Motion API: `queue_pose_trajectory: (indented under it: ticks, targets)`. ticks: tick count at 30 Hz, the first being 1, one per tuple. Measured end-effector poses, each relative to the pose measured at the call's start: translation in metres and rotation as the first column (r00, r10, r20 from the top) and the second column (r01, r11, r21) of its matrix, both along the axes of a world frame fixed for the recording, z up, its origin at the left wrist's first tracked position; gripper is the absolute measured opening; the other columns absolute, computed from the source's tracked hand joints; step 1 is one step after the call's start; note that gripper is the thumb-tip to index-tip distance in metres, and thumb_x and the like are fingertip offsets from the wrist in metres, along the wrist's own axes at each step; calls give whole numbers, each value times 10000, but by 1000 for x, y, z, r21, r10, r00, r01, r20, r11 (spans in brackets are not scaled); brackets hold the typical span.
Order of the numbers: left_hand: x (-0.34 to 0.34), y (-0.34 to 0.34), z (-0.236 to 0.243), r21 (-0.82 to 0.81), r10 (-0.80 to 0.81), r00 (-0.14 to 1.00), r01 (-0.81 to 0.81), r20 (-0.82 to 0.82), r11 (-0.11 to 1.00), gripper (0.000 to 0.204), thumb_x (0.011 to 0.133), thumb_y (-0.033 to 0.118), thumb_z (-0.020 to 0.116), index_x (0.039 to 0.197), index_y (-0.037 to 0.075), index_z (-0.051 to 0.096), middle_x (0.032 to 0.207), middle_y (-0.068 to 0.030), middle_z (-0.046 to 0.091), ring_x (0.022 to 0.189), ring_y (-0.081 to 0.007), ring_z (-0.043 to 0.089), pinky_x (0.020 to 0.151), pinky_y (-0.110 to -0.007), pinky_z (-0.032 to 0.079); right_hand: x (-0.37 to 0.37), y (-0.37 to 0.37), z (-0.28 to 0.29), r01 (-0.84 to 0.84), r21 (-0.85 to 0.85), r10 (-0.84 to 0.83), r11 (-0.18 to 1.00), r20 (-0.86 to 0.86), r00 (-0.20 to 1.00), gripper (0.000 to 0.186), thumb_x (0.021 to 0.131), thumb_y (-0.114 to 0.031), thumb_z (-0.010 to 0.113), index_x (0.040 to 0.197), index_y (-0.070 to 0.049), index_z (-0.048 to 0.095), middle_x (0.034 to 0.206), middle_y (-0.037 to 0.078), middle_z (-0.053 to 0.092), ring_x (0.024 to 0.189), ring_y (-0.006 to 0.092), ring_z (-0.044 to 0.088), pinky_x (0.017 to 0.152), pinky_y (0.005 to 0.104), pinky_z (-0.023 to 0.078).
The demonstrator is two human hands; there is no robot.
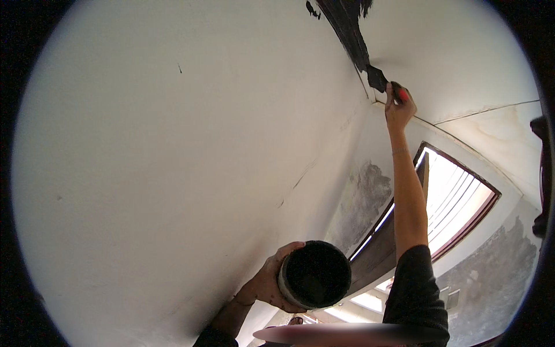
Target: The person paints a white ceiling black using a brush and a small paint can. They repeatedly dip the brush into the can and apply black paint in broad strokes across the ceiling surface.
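My right hand point(400, 107) is raised high to the right, its fingers closed round the handle of a flat, black-coated tool point(377, 78). A bit of red shows at the grip; whether it is a brush or a putty knife I cannot tell. The tool's tip touches the lower end of a streaky black band of coating point(347, 32) along the corner between wall and ceiling. Lower down, my left hand point(272, 283) grips the side of a round, dark tub point(315, 274). The tub is tilted toward me, and its inside looks black.
A broad off-white wall point(162, 156) fills the left, with thin cracks. The pale ceiling point(462, 63) has a seam. To the right of my raised arm is a barred window point(462, 196) with a dark frame. Grey patches point(497, 277) mark the wall below it.
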State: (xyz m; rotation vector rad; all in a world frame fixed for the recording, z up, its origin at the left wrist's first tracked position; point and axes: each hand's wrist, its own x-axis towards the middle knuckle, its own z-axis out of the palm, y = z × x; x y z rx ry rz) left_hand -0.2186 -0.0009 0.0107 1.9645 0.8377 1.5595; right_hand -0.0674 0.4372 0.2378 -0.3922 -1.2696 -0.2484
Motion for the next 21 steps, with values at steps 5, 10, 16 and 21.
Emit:
queue_pose_trajectory:
  ticks: [5,10,16,21]
  targets:
    - [5,12,-2,84,-102,990,94,101,992,1586,278,434,1042,1563,31,205,1548,-157,342,1443,-333,362,1198,-483,313,1,-70,10,-130,203,157,971,-122,980,162,886,-108,799,988,10,755,963,130,759,845,188,739,768,293,598]
    - [8,-1,-3,24,-138,979,136,149,990,1594,261,442,1042,1563,44,215,1565,-148,307,1457,-326,338,1205,-477,302,-4,-132,57,-80,521,122,850,-46,992,221,840,-84,836,1040,-28,762,992,118,764,869,209,751,737,285,603]
    - [4,1,-2,71,-123,991,119,56,990,1588,262,462,1039,1557,42,221,1552,-152,325,1440,-327,358,1199,-470,309,-20,-106,46,-73,466,75,882,15,997,194,829,-65,829,1008,-53,754,983,105,760,861,208,752,743,289,597]
    - [14,13,-8,186,-101,982,70,158,980,1561,271,505,1027,1544,26,262,1528,-158,366,1412,-315,399,1182,-463,328,-8,-83,23,-85,368,67,926,62,996,148,864,-32,789,1004,-8,745,974,109,753,841,195,745,760,269,585]
